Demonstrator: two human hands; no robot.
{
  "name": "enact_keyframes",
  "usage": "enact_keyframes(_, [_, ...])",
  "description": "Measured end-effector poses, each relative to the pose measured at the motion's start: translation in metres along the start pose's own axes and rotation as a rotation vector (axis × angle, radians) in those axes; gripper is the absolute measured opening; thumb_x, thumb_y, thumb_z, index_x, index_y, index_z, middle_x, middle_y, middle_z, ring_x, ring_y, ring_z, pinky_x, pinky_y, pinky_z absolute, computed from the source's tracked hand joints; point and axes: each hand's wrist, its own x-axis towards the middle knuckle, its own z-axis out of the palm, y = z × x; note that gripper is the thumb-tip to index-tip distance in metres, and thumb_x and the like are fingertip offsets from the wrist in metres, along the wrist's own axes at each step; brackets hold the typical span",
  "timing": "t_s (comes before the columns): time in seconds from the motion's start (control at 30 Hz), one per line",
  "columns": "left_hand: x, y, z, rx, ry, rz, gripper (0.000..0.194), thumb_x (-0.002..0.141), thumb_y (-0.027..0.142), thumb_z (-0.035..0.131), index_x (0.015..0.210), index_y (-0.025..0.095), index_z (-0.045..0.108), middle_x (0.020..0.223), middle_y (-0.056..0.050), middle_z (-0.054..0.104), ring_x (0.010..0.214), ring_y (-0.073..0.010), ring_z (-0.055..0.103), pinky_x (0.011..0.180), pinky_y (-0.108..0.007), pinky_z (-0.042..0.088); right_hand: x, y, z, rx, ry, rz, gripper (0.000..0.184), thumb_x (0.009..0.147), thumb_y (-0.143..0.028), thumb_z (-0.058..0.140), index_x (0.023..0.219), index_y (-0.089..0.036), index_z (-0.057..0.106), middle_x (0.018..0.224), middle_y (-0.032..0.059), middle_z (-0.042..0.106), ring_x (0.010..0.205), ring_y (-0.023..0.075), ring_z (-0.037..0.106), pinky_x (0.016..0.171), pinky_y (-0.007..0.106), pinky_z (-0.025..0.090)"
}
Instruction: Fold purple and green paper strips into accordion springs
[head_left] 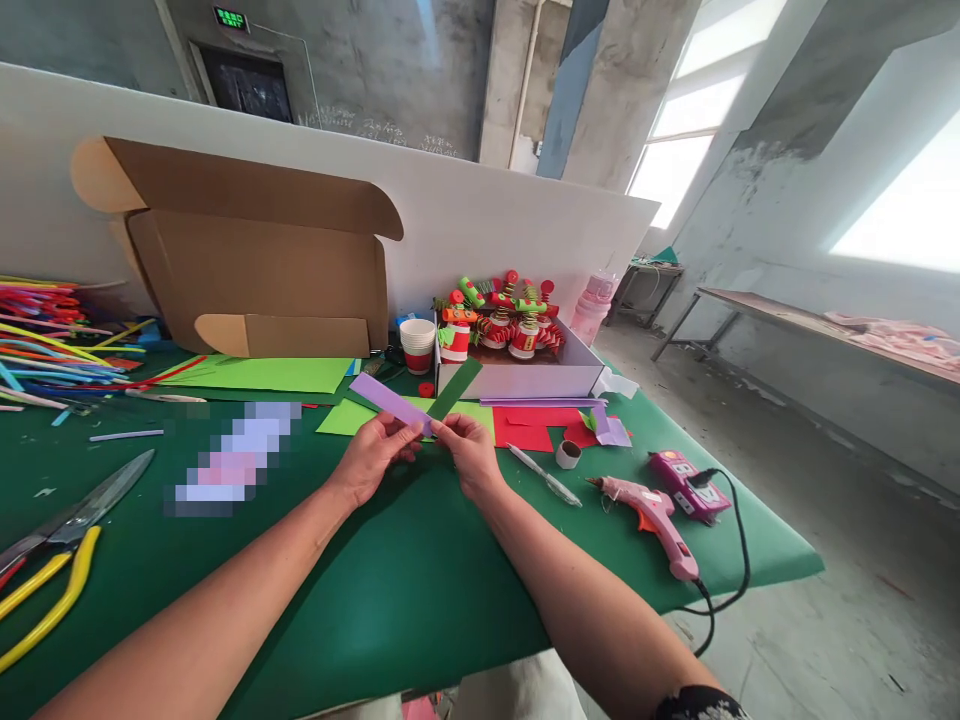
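Note:
My left hand is closed on the lower part of a purple paper strip, which slants up to the left. With thumb and fingers pinched, my right hand grips the spot where the purple strip meets a dark green paper strip. That green strip slants up to the right, so the two form a V. Both hands are held over the green-covered table. Light green paper and red paper lie just beyond them. The fingers hide the join between the strips.
Right: a pink glue gun with a cord, a purple-pink box, a pen, a small roll. Left: yellow-handled shears, pipe cleaners. Behind: an open cardboard box, paper cups, a white tray of figures.

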Motion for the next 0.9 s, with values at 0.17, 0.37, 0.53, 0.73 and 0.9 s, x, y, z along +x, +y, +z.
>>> enact_keyframes(0.17, [0.005, -0.001, -0.007, -0.015, 0.064, 0.049, 0.045, 0.050, 0.046, 0.089, 0.074, 0.015, 0.067, 0.065, 0.000, 0.064, 0.057, -0.0117, 0.055, 0.055, -0.025, 0.047, 0.000, 0.002, -0.001, 0.094, -0.114, 0.122, 0.042, 0.053, -0.038, 0.087, 0.069, -0.020, 0.053, 0.060, -0.0053, 0.062, 0.055, 0.0111, 0.061, 0.060, 0.025, 0.051])
enact_keyframes(0.37, [0.004, 0.000, -0.007, -0.026, 0.037, 0.044, 0.045, 0.052, 0.043, 0.089, 0.082, 0.015, 0.069, 0.073, -0.001, 0.069, 0.060, -0.0132, 0.060, 0.056, -0.025, 0.048, -0.001, 0.001, 0.000, 0.124, -0.171, 0.163, 0.048, 0.056, -0.038, 0.088, 0.077, -0.022, 0.048, 0.064, -0.0030, 0.067, 0.059, 0.0159, 0.070, 0.059, 0.026, 0.057])
enact_keyframes(0.53, [0.005, -0.002, -0.007, -0.018, 0.030, 0.041, 0.045, 0.051, 0.043, 0.088, 0.081, 0.014, 0.070, 0.072, -0.004, 0.072, 0.063, -0.0179, 0.065, 0.064, -0.032, 0.054, -0.002, -0.003, 0.001, 0.108, -0.148, 0.149, 0.045, 0.056, -0.044, 0.087, 0.072, -0.021, 0.051, 0.059, -0.0037, 0.065, 0.058, 0.0172, 0.071, 0.058, 0.026, 0.057])
enact_keyframes(0.73, [0.005, 0.000, -0.006, -0.033, 0.028, 0.058, 0.042, 0.048, 0.042, 0.088, 0.075, 0.014, 0.072, 0.069, -0.005, 0.073, 0.063, -0.0208, 0.066, 0.068, -0.036, 0.056, -0.005, -0.008, 0.003, 0.116, -0.124, 0.122, 0.042, 0.056, -0.043, 0.086, 0.069, -0.022, 0.052, 0.056, -0.0040, 0.064, 0.057, 0.0173, 0.070, 0.055, 0.025, 0.055])
enact_keyframes(0.9, [0.005, 0.000, -0.006, -0.022, 0.015, 0.058, 0.041, 0.049, 0.042, 0.088, 0.074, 0.013, 0.072, 0.069, -0.005, 0.073, 0.063, -0.0201, 0.066, 0.069, -0.035, 0.055, -0.005, -0.008, 0.003, 0.126, -0.123, 0.133, 0.044, 0.053, -0.044, 0.086, 0.069, -0.021, 0.051, 0.054, -0.0046, 0.063, 0.054, 0.0160, 0.069, 0.055, 0.024, 0.054])
